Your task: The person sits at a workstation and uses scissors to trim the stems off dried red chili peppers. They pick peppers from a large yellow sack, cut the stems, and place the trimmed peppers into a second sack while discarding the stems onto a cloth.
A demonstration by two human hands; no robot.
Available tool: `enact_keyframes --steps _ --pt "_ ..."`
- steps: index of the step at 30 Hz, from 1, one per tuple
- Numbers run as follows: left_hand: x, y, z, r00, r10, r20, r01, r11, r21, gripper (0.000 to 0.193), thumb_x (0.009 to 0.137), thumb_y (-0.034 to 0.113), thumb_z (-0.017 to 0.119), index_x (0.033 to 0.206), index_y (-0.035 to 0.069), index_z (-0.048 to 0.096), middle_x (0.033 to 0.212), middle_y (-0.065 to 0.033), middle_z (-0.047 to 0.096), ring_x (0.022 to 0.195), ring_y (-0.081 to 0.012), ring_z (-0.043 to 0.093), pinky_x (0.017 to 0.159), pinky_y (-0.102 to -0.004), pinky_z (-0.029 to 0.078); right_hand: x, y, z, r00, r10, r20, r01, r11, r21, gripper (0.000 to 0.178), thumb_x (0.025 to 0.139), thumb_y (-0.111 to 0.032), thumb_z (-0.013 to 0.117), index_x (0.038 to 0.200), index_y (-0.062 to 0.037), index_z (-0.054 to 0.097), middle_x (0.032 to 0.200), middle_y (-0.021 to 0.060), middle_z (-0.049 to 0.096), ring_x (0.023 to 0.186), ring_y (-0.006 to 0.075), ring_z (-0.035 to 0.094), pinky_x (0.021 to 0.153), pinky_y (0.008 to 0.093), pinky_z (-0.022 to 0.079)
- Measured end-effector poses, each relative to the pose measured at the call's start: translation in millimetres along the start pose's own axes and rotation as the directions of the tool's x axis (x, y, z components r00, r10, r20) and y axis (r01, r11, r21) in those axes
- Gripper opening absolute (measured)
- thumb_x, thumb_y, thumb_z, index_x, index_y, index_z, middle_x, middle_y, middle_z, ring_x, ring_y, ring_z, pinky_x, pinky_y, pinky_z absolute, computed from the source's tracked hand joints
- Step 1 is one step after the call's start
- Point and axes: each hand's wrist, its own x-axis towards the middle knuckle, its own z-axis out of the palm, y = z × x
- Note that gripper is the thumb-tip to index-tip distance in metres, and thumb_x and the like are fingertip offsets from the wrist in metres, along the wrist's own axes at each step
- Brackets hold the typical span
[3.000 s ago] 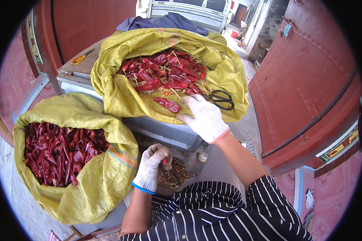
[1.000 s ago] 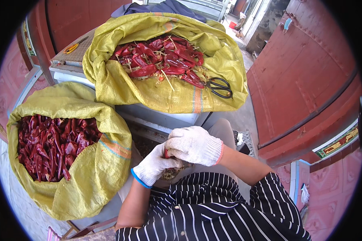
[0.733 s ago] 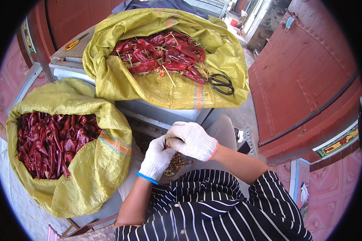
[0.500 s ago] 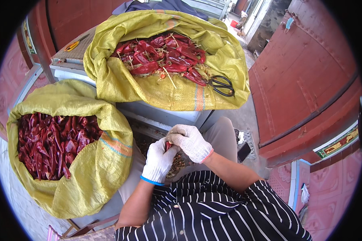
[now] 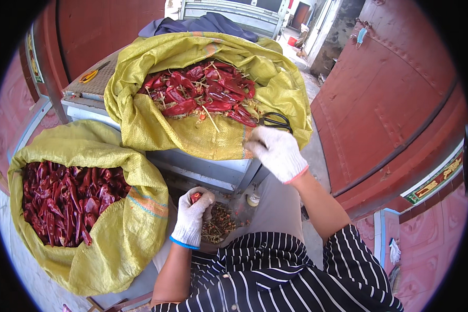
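Below the upper yellow sack (image 5: pixel 192 140), clamping a red chili (image 5: pixel 196 197) in the left hand (image 5: pixel 191 214), with gloved fingers curled round its body. Over that sack's near right edge, holding the right hand (image 5: pixel 278 152) with thumb and forefinger half bent and slightly parted; cannot tell about contact with the cloth. Pointing the chili's exposed end up toward the sack, leaning a little right, with its long axis running out of the fist, judged from a short stub only. Hiding the rest of it inside the glove. Showing black scissors (image 5: pixel 275 122) inside the sack's right part, just beyond the right hand, partly covered, with blades hard to make out.
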Motion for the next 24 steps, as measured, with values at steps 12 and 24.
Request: enact_keyframes --steps 12,24 --pt "-1.1 -4.8 5.0 0.996 0.004 0.090 0.016 0.976 -0.218 0.013 0.089 0.014 0.069 0.092 0.002 0.064 0.068 -0.0027 0.054 0.054 -0.0102 0.045 0.049 -0.0270 0.036 40.3 42.9 19.8 0.984 0.167 -0.059 -0.171 0.983 -0.067 0.031 0.089 -0.029 0.067 0.107 -0.0046 0.068 0.093 0.0169 0.068 0.089 0.0324 0.066 0.079 0.0409 0.052" --pt "-1.0 -3.8 15.5 0.992 0.107 0.063 -0.085 0.955 -0.284 0.031 0.084 0.007 0.071 0.112 -0.003 0.064 0.089 -0.0068 0.066 0.073 -0.0144 0.063 0.068 -0.0279 0.055 -48.5 -47.6 39.6 0.869 -0.179 0.461 -0.117 0.831 0.544 0.027 0.098 -0.027 0.054 0.099 -0.0030 0.066 0.087 0.0216 0.067 0.089 0.0405 0.066 0.080 0.0452 0.052"
